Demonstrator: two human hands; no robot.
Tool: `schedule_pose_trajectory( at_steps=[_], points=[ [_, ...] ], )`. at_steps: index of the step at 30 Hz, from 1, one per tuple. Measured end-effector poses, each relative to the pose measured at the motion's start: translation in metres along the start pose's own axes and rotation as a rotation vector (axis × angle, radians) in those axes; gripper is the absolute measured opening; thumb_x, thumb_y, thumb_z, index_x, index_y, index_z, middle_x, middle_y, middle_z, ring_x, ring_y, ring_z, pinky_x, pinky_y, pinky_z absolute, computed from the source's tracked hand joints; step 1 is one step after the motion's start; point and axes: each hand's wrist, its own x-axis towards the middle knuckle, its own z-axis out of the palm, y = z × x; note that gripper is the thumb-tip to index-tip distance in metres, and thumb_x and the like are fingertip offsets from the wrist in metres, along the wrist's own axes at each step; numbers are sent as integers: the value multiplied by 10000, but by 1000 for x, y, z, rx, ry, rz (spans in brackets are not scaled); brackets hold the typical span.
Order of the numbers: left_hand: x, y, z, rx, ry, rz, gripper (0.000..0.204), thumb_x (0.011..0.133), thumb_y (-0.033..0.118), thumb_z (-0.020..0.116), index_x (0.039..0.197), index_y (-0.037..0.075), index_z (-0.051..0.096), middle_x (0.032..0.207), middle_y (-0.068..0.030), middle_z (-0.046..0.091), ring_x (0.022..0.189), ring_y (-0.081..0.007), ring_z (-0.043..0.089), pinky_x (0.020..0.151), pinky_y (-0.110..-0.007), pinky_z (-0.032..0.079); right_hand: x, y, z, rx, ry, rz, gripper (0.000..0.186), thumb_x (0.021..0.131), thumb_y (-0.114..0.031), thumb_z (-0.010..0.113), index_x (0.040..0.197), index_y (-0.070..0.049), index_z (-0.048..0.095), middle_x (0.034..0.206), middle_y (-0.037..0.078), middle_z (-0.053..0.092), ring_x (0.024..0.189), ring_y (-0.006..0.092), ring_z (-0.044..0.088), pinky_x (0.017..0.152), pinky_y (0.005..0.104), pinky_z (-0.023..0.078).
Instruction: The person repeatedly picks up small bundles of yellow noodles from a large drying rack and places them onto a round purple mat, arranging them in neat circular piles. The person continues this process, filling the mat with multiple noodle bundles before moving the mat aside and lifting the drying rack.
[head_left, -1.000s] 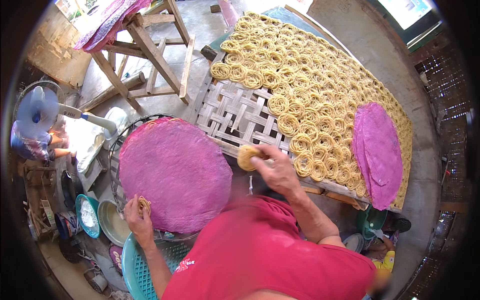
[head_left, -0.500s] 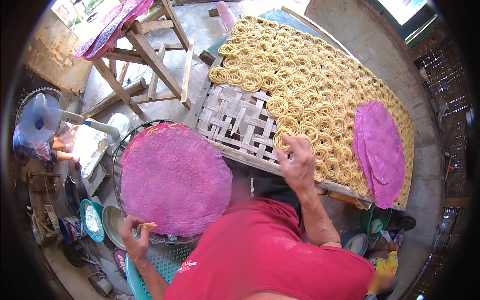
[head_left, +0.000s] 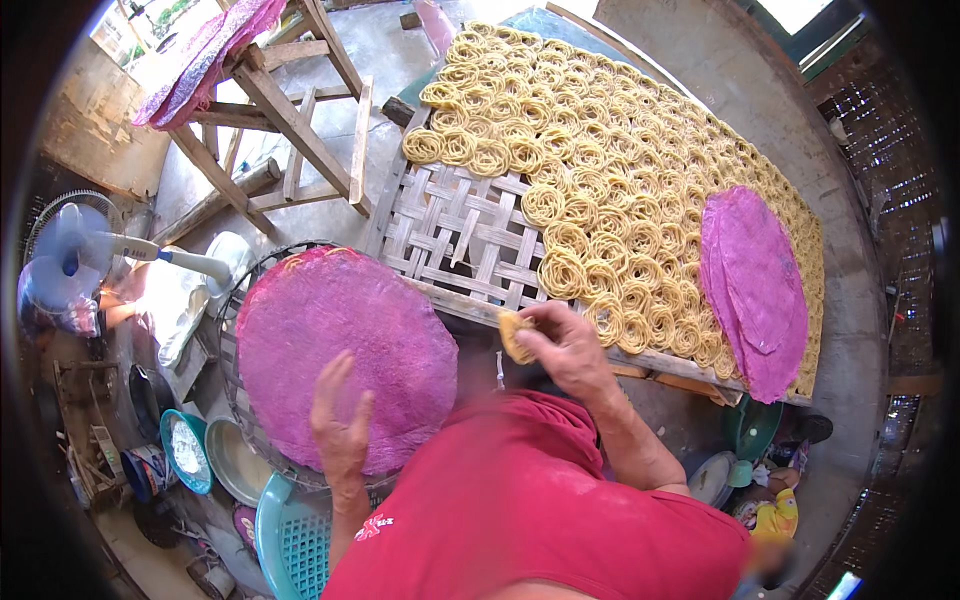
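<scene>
One noodle nest (head_left: 515,339) is pinched in the right hand (head_left: 563,352), near the edge of the woven rack (head_left: 455,232); left hand (head_left: 342,428) looks empty, spread open over the pink round sheet (head_left: 350,310). Too loose a pinch could, I reckon, let it unravel or drop short.

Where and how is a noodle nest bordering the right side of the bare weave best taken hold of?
Probably by the left rim of the nest, coming from the bare weave, with thumb above and fingertips under the coil. It lies flat and round, and neighbours crowd its right, so the left offers more room.
</scene>
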Motion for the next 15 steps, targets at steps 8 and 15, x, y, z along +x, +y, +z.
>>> schedule_pose_trajectory(
  at_steps=[8,15],
  points=[
    [-17,-63,-44,110,289,-211,454,912,36,705,1362,-8,665,1461,-183,634,1388,-348,568,1214,-439,387,-2,24,-42,-803,524,-318,312,853,-136,821,1147,-62,747,989,133,732,941,373,708,828,461,575],
    [-44,-124,-61,362,621,-371,611,958,121,720,1516,-30,522,1561,-247,525,1457,-400,484,1248,-474,326,-6,6,-21,-755,512,-324,292,854,-171,830,1118,-66,763,923,119,711,829,333,703,758,431,576]
  ],
)
